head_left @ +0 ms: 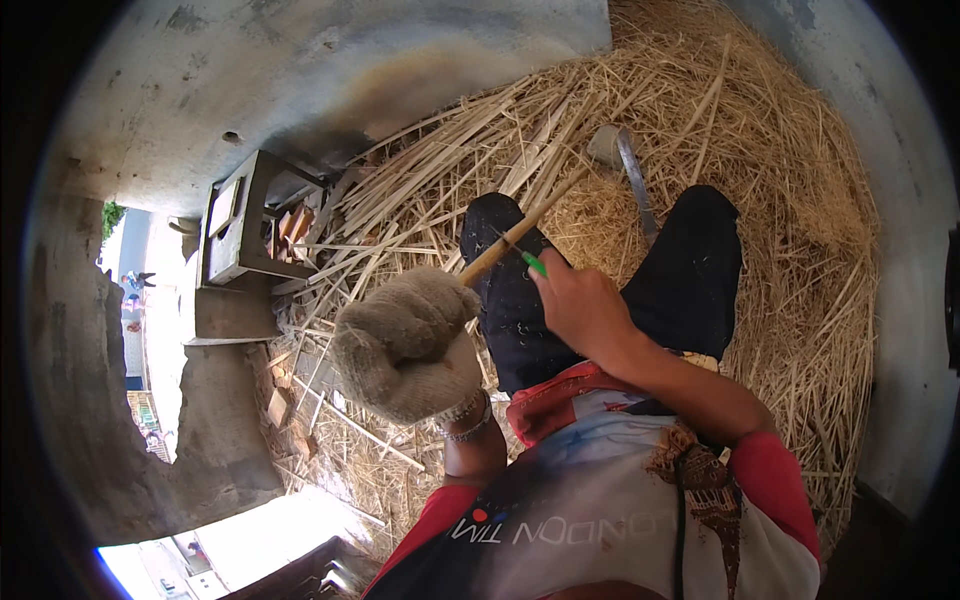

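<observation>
My left hand [405,345] wears a thick grey knitted glove and is closed round a slim bamboo stick [545,207]. The stick slants up and to the right, across my left knee. In my bare right hand [585,310] is a small green-handled tool [534,263]; its thin dark tip meets the side of the stick. Whether that tip is a blade, I cannot tell. Beyond my knees a curved metal blade [634,172] lies beside a grey-brown block [605,147], which may be its handle.
Fine straw-like shavings [800,230] cover the floor to the right and far side. Long split bamboo strips [440,180] lie in a heap at the far left. A wooden box frame [235,250] with brown pieces stands by the left wall. Concrete walls [480,40] enclose the space.
</observation>
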`<state>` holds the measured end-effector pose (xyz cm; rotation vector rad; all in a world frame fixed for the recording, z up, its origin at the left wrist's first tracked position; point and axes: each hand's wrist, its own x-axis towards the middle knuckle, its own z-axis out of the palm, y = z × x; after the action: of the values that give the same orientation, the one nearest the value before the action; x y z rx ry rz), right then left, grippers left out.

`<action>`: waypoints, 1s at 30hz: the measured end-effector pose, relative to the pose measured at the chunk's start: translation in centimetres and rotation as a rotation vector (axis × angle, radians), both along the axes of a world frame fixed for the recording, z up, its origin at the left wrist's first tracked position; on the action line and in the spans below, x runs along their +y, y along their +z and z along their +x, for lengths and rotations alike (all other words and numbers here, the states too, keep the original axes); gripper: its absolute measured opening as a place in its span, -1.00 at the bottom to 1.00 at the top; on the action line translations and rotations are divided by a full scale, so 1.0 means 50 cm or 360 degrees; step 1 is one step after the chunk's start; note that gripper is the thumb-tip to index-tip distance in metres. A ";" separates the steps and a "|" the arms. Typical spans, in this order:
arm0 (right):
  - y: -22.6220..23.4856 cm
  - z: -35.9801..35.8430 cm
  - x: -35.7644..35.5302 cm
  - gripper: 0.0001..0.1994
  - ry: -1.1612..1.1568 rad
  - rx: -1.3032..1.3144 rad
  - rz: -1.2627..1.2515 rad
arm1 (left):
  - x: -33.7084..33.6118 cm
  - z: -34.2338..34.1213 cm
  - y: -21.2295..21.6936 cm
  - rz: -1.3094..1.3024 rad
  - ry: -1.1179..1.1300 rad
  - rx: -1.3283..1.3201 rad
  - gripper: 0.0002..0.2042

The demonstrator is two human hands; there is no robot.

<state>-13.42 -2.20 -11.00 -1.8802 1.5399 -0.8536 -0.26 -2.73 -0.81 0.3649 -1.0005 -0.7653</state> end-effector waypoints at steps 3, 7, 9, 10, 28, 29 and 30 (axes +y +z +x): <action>-0.084 -0.031 -0.069 -0.76 -0.0174 0.0043 0.0002 | -0.006 -0.009 0.008 -0.0029 -0.0082 0.0064 -0.71; 0.017 -0.031 -0.046 -0.80 -0.0031 -0.0008 -0.0019 | -0.011 -0.025 0.004 -0.0063 -0.0049 -0.0019 -0.70; 0.045 -0.016 -0.020 -0.81 0.0024 -0.0069 -0.0088 | -0.013 -0.030 0.011 -0.0073 -0.0058 0.0008 -0.70; 0.016 -0.015 -0.024 -0.81 -0.0071 -0.0055 0.0021 | -0.016 -0.031 0.011 -0.0099 -0.0028 -0.0015 -0.70; -0.082 -0.071 -0.033 -0.73 -0.0056 0.0099 0.0436 | -0.034 -0.054 0.011 -0.0136 0.0065 0.0125 -0.68; -0.074 -0.067 -0.031 -0.73 -0.0046 0.0072 0.0496 | -0.037 -0.052 0.013 -0.0111 0.0054 0.0118 -0.68; -0.086 -0.077 -0.038 -0.73 -0.0051 0.0079 0.0502 | -0.041 -0.049 0.018 -0.0086 0.0044 0.0112 -0.69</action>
<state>-17.25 -4.09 -15.32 -1.6623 1.6311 -0.5426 -2.72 -4.78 0.10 0.3027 -0.9465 -0.7200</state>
